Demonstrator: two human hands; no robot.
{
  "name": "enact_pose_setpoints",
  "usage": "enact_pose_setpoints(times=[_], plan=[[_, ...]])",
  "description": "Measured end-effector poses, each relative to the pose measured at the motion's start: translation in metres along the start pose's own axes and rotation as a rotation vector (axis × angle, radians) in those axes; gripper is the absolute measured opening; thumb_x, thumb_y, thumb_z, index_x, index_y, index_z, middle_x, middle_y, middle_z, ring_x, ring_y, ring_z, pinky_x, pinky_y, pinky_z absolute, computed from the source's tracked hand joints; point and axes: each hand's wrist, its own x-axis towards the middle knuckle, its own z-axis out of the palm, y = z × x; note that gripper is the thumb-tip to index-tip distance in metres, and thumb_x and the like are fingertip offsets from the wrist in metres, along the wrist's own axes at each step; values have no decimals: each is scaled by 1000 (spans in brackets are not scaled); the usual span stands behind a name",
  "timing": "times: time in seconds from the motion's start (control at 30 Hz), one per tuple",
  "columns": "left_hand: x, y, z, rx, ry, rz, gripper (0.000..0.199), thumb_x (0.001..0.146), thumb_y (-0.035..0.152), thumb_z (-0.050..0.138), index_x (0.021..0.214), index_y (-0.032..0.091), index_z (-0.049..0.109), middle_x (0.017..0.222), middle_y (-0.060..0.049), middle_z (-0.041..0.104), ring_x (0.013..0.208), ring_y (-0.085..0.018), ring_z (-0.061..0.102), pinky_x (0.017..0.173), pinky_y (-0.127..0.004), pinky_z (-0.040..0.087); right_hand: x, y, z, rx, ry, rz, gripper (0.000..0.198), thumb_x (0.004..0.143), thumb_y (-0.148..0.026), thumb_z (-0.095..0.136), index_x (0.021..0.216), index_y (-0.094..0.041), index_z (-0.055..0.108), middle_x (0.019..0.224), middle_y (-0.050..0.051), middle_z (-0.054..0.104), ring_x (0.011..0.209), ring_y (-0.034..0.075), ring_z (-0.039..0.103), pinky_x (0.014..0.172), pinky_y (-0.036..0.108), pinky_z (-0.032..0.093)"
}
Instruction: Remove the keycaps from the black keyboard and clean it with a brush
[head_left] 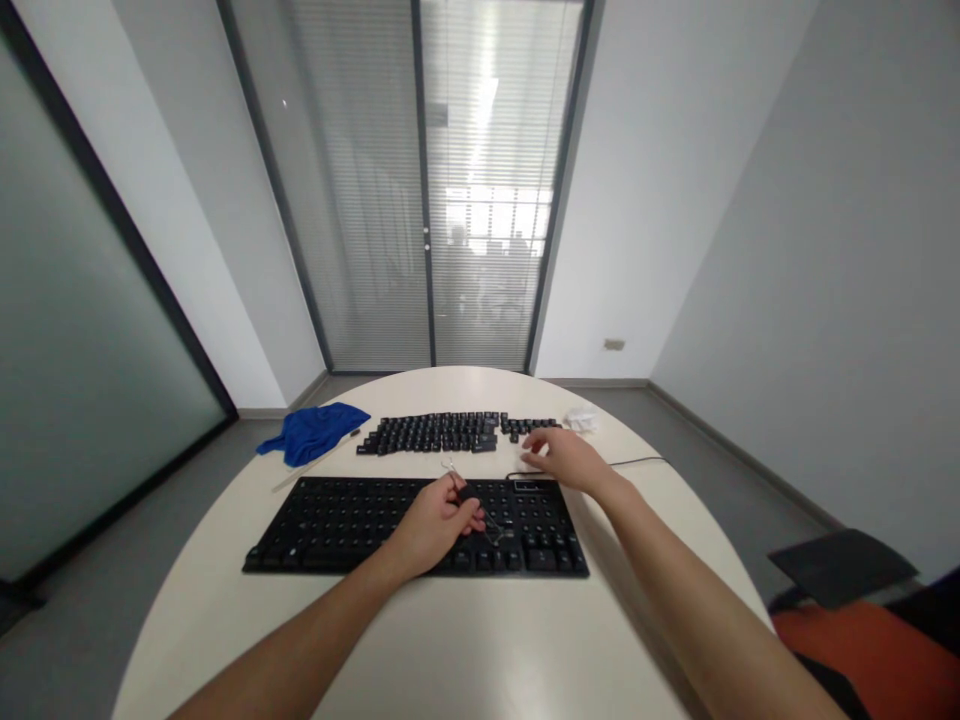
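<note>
My left hand (436,520) is closed around a wire keycap puller (491,530), over the middle of a black keyboard (337,520). Thin wire ends stick out on both sides of the fingers, and the dark middle part is mostly covered. Much of the keyboard shows bare switches, while some keys remain along its lower right. My right hand (562,455) hovers beyond the keyboard's upper right corner, fingers curved and apart. Its fingertips are beside a small group of loose black keycaps (515,428). A larger block of keycaps (431,433) lies in rows behind the keyboard.
A blue cloth (319,430) and a thin brush (319,460) lie at the left on the round white table (450,640). Crumpled white material (582,418) sits at the back right. A black cable (637,461) crosses the right side. An orange chair (870,650) stands at the lower right.
</note>
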Motion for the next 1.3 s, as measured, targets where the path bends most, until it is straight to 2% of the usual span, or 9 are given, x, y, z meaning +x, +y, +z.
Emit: enact_pose_setpoints(times=[0.07,0.13,0.17,0.3,0.6,0.8,1.0,1.17,1.3], plan=[[0,-1,1,11,-6,7,33,81,37,72,89,18,46,76,-2,69,64,-15,71,56,-22,51,-17,9,-12,114,-172,-35,35,77,-45,71,104,-22,73,100,6,74,81,21,68,69,27,48],[-1,-1,1,22,-10,14,32,82,37,71,90,18,46,76,-3,69,64,-16,71,57,-22,51,-31,18,-18,163,-286,-68,41,72,-45,75,107,-22,73,103,7,73,80,22,68,68,27,49],[-1,-2,1,27,-13,18,32,82,37,70,90,18,47,77,-3,69,65,-16,71,57,-22,51,-37,21,-18,177,-293,-66,44,71,-44,76,109,-22,72,103,7,73,80,22,68,69,28,50],[-6,1,1,65,-11,55,30,82,38,70,92,17,50,80,-4,70,69,-17,72,59,-24,53,-44,22,-12,252,-264,-59,43,70,-41,77,107,-20,71,100,8,71,79,22,66,67,28,50],[-19,14,-1,250,-69,164,19,87,32,64,95,15,62,80,-8,75,76,-22,73,70,-30,56,-38,-6,9,340,-220,-145,40,68,-43,80,99,-19,72,95,5,69,75,18,63,66,27,48],[-26,21,0,584,-98,341,16,89,30,60,92,17,70,79,-6,71,68,-18,64,64,-26,47,-37,-7,14,329,-204,-176,40,68,-43,81,99,-20,71,95,5,68,73,17,62,65,26,47],[-31,21,3,672,-190,497,15,90,26,57,95,20,70,87,-6,69,78,-20,62,73,-28,45,-38,-11,9,290,-188,-207,35,69,-41,81,95,-19,73,91,4,67,72,16,60,65,26,45],[-28,19,1,646,-122,418,17,92,28,54,92,17,67,79,-6,68,68,-18,60,63,-26,43,-38,-15,4,270,-173,-288,34,70,-36,81,100,-21,74,94,5,68,81,19,62,74,28,47],[-25,14,2,535,-133,312,14,92,28,54,91,17,63,80,-6,70,70,-18,66,61,-25,48,-40,-20,0,280,-179,-428,18,74,-31,79,91,-24,77,93,4,70,91,21,62,85,31,46]])
